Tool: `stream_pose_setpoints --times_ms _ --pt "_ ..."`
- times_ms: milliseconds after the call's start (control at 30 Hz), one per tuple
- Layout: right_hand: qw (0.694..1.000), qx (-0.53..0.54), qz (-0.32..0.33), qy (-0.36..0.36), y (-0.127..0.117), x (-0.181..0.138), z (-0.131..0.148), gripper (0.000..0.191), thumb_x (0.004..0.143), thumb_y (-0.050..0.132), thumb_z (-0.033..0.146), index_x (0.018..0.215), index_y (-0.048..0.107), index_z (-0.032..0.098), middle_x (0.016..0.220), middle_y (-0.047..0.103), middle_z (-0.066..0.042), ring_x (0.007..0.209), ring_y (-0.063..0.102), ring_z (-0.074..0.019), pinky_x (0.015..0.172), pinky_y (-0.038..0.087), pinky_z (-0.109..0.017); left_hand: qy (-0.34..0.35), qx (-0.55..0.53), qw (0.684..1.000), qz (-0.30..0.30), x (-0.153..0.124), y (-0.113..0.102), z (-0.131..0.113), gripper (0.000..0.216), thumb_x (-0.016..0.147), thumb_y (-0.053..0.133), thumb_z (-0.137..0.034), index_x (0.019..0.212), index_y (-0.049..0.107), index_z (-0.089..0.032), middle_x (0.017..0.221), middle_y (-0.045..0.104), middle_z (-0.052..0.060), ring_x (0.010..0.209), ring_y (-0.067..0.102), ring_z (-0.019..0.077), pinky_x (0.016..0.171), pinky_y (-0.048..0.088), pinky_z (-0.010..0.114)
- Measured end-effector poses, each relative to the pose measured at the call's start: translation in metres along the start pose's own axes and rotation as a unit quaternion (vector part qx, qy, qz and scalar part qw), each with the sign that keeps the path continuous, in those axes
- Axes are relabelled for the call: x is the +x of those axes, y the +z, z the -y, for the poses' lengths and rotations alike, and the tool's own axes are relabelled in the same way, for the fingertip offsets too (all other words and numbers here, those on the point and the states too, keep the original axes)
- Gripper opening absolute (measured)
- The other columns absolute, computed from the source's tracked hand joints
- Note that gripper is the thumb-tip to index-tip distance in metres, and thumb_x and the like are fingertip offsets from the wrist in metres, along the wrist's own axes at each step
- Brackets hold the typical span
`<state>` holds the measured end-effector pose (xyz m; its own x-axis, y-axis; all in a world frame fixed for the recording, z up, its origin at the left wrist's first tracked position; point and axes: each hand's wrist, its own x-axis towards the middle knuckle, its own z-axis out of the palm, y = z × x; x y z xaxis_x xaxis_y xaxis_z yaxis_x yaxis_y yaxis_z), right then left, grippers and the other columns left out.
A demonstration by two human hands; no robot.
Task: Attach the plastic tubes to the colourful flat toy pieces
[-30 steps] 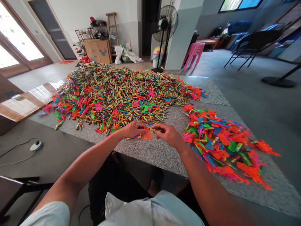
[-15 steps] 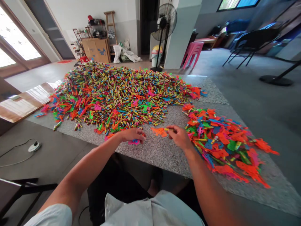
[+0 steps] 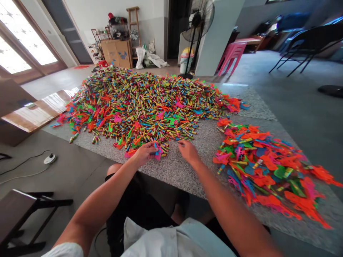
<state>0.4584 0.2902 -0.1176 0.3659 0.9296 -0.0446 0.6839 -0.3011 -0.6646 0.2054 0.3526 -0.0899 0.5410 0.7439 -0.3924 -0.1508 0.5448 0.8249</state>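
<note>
A huge heap of small multicoloured tubes mixed with flat plastic pieces [image 3: 139,103] covers the far part of a speckled stone table [image 3: 184,171]. My left hand [image 3: 146,152] is closed on a pink flat plastic piece [image 3: 157,151] at the heap's near edge. To its right, my right hand [image 3: 188,150] rests on the tabletop by the nearest tubes, fingers curled; nothing shows in it. On the right lies a pile of assembled orange, pink, green and blue plastic toys [image 3: 265,160].
A glossy wooden table [image 3: 32,114] adjoins on the left. A cable with a switch [image 3: 50,158] lies on the floor. Behind are a standing fan [image 3: 198,21], a pink plastic chair [image 3: 230,53], cardboard boxes [image 3: 116,53] and black chairs [image 3: 308,43].
The orange piece with its tube left my right hand and went onto the right pile. My right hand came back toward the heap. My left hand picked up a pink piece.
</note>
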Motion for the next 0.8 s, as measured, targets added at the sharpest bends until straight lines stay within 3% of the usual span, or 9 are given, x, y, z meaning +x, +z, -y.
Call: stream_pose_setpoints --times_ms 67,233,433,533,800 --pt "0.997 -0.063 0.032 -0.033 0.018 0.013 0.023 0.028 0.099 0.057 0.024 0.118 0.077 0.018 0.129 0.075 -0.013 0.121 0.069 -0.0240 0.103 0.051 -0.031 0.010 0.001 1.000 -0.029 0.001 -0.001 0.002 0.037 0.071 0.092 -0.018 0.100 0.069 -0.016 0.092 0.079 0.009 0.075 0.076 0.0200 0.069 0.064 0.031" --pt "0.987 -0.132 0.074 -0.050 0.033 0.037 0.047 0.029 0.097 0.063 0.024 0.121 0.078 0.016 0.137 0.069 -0.019 0.120 0.070 -0.0294 0.100 0.050 -0.033 0.049 0.002 0.998 -0.048 0.000 -0.001 0.002 0.041 0.072 0.094 -0.028 0.100 0.066 -0.017 0.097 0.078 0.007 0.081 0.077 0.0190 0.077 0.067 0.036" --pt "0.981 -0.154 0.105 -0.059 0.034 0.035 0.054 0.032 0.103 0.053 0.032 0.116 0.080 0.019 0.120 0.078 -0.015 0.113 0.072 -0.0265 0.093 0.050 -0.030 0.105 0.028 0.989 -0.099 0.005 0.003 0.004 0.048 0.068 0.096 -0.036 0.098 0.062 -0.017 0.088 0.075 0.002 0.075 0.073 0.0162 0.070 0.066 0.033" --pt "0.980 -0.149 0.117 -0.051 0.037 0.031 0.058 0.032 0.100 0.059 0.040 0.113 0.081 0.020 0.117 0.080 -0.014 0.108 0.074 -0.0262 0.087 0.050 -0.029 0.111 0.031 0.985 -0.125 0.008 0.001 0.006 0.050 0.067 0.096 -0.036 0.099 0.062 -0.018 0.084 0.073 0.000 0.071 0.071 0.0150 0.068 0.064 0.031" --pt "0.986 -0.072 0.150 -0.005 0.034 0.044 0.056 0.024 0.090 0.071 0.036 0.104 0.084 0.021 0.101 0.082 -0.010 0.100 0.076 -0.0271 0.082 0.053 -0.029 0.116 0.046 0.983 -0.135 0.017 -0.001 0.023 0.047 0.068 0.095 -0.038 0.092 0.060 -0.018 0.082 0.075 0.002 0.072 0.073 0.0172 0.068 0.062 0.031"
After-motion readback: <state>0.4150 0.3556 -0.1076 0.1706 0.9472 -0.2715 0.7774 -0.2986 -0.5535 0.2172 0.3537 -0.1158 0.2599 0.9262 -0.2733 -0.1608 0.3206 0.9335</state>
